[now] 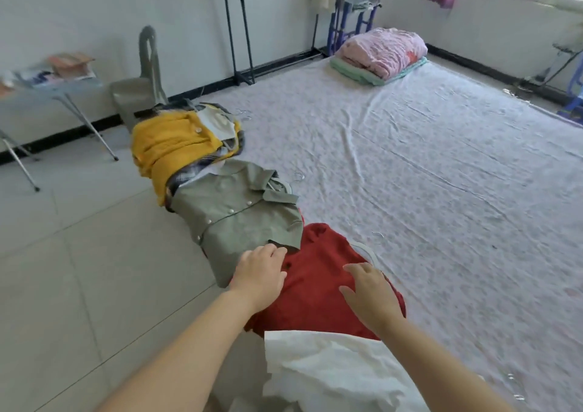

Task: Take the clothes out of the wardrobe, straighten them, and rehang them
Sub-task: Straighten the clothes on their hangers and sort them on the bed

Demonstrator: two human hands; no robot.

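A red garment [318,285] lies flat on the left edge of a bed, on a white hanger [367,250] whose hook points right. My left hand [260,272] rests palm down on its left side, fingers apart. My right hand [370,291] presses flat on its right side, fingers spread. Beyond it lies a grey-green buttoned shirt [239,216] on a hanger, then a yellow knit top [170,146] over a plaid piece. A white garment [331,370] lies nearest me, between my forearms.
The bed sheet [426,175] is pale with a small floral print, and folded pink bedding [383,51] sits at its far end. A black clothes rack [238,26] stands by the wall. A grey chair [142,89] and a folding table [56,86] stand at left on the tiled floor.
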